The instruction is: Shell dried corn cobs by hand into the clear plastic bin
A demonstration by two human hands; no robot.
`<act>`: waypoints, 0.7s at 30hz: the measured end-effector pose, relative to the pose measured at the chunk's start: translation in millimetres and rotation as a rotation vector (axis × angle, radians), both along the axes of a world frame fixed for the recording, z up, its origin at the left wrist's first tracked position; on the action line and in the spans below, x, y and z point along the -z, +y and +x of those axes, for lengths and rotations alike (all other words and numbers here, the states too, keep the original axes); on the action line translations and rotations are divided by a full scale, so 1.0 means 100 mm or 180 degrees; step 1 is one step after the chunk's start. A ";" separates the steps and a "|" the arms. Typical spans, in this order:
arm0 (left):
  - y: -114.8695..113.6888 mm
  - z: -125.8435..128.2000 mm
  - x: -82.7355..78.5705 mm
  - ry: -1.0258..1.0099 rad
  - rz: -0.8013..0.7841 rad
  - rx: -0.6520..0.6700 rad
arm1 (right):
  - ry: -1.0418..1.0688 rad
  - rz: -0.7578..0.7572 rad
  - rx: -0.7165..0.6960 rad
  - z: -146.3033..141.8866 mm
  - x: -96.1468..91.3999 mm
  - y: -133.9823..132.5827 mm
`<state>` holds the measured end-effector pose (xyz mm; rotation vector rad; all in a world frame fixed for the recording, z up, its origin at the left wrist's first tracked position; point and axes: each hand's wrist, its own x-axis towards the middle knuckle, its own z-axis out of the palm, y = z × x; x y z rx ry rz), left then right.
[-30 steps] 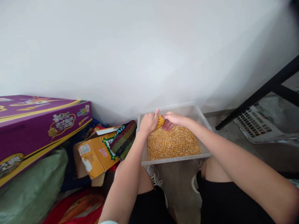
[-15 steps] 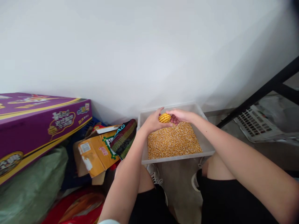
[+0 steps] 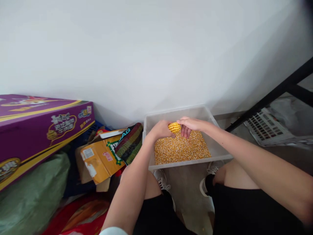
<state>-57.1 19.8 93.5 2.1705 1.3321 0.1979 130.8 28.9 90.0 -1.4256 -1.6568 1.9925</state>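
A yellow corn cob (image 3: 174, 127) is held over a translucent plastic bin (image 3: 217, 143). My left hand (image 3: 162, 129) is closed around the cob's left end. At its right end, my right hand (image 3: 187, 125) grips the cob with thumb and fingers, the fingertips curled below. Loose corn kernels (image 3: 182, 149) cover much of the bin's floor beneath both hands. Parts of the cob are hidden by the fingers.
To the left stand a purple carton (image 3: 46, 127), a torn yellow cardboard box (image 3: 100, 158), a mesh bag (image 3: 130, 143) and a green sack (image 3: 36, 192). On the right are a black metal bar (image 3: 266, 94) and a white plastic basket (image 3: 269, 125). A white wall (image 3: 156, 58) rises behind the bin.
My left hand has gone from spread fingers to a closed grip on the cob. The cob and both hands have shifted slightly to the right.
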 end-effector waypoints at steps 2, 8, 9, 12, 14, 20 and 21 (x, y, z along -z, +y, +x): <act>0.00 0.02 0.00 -0.0099 -0.0106 0.0031 | 0.0009 -0.0047 -0.0020 0.04 -0.01 -0.01; 0.01 0.06 0.00 -0.0332 -0.0373 0.0140 | 0.0033 -0.0131 -0.0005 0.11 -0.06 -0.07; 0.00 0.06 -0.01 -0.0385 -0.0471 0.0151 | 0.0068 -0.0110 0.0022 0.12 -0.07 -0.08; -0.01 0.08 -0.03 -0.0631 -0.0626 0.0129 | 0.0218 -0.0040 0.0219 0.15 -0.07 -0.10; -0.01 0.11 -0.02 -0.0698 -0.0572 0.0035 | 0.0348 -0.0111 0.0403 0.17 -0.05 -0.09; 0.04 0.23 0.06 -0.0496 -0.0385 -0.0155 | 0.0385 -0.0236 0.0690 0.22 0.03 -0.05; 0.05 0.25 0.07 -0.0456 -0.0345 -0.0155 | 0.0340 -0.0138 0.0652 0.23 0.05 -0.04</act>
